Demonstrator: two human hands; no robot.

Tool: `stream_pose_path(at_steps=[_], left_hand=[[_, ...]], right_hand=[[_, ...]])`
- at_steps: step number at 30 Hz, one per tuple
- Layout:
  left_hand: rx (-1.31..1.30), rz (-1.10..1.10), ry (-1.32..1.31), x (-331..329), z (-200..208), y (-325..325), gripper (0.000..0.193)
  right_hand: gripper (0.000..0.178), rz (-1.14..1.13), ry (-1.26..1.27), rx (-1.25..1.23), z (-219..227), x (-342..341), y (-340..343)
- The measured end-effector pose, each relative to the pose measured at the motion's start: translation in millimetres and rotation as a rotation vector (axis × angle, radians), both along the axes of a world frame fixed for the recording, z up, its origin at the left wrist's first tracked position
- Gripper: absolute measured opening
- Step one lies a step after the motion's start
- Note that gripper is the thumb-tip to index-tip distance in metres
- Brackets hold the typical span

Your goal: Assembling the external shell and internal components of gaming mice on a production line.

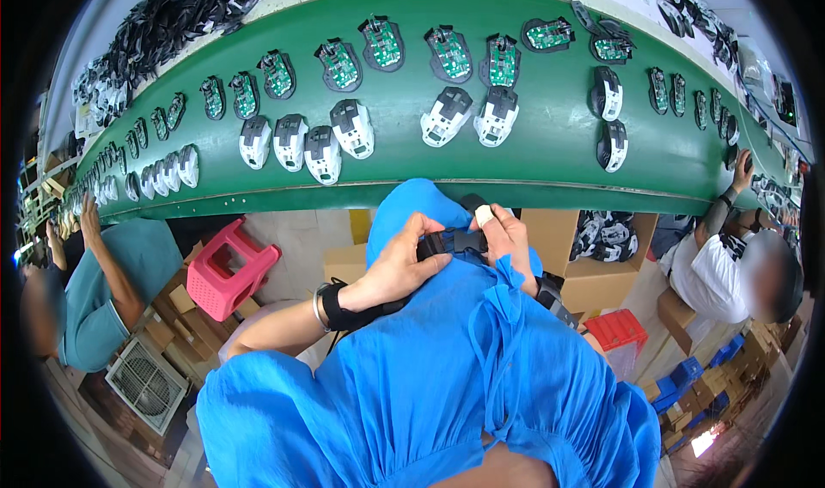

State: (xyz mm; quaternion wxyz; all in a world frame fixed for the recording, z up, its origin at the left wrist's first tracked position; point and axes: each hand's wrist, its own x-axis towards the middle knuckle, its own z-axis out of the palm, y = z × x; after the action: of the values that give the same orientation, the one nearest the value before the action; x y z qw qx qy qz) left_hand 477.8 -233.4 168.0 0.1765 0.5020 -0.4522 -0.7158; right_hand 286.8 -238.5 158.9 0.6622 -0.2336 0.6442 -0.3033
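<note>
Where both forearms come together in front of the loose bright-blue cloth garment (412,385), the left hand (400,262) and right hand (509,234) grip a small black plastic buckle-like piece (465,241) from opposite sides. It lies over the blue cloth, just on the near side of the long green worktop (524,168). Its long axis runs left to right, roughly parallel to the worktop's near edge, one end pointing toward each palm; whether its parts are joined cannot be told. The left thumb and fingers pinch the left end. The right hand, with a whitish cover (484,216) on one fingertip, grasps the other end, partly hiding it. Beyond, on the worktop, stand white-and-black computer-mouse shells (351,129), and behind them dark mouse bases with green circuit boards (384,44). An open brown cardboard box (607,275) sits below, right of the hands.
</note>
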Motion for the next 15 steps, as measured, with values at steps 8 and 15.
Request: stream_pose_path(at_steps=[8, 15], left_hand=[[-0.065, 0.012, -0.09, 9, 6, -6, 0.033], [-0.073, -0.037, 0.023, 17, 0, -6, 0.049]], right_hand=[[0.025, -0.09, -0.022, 0.053, 0, 11, 3], [0.021, 0.021, -0.148, 0.063, -1, 20, 3]])
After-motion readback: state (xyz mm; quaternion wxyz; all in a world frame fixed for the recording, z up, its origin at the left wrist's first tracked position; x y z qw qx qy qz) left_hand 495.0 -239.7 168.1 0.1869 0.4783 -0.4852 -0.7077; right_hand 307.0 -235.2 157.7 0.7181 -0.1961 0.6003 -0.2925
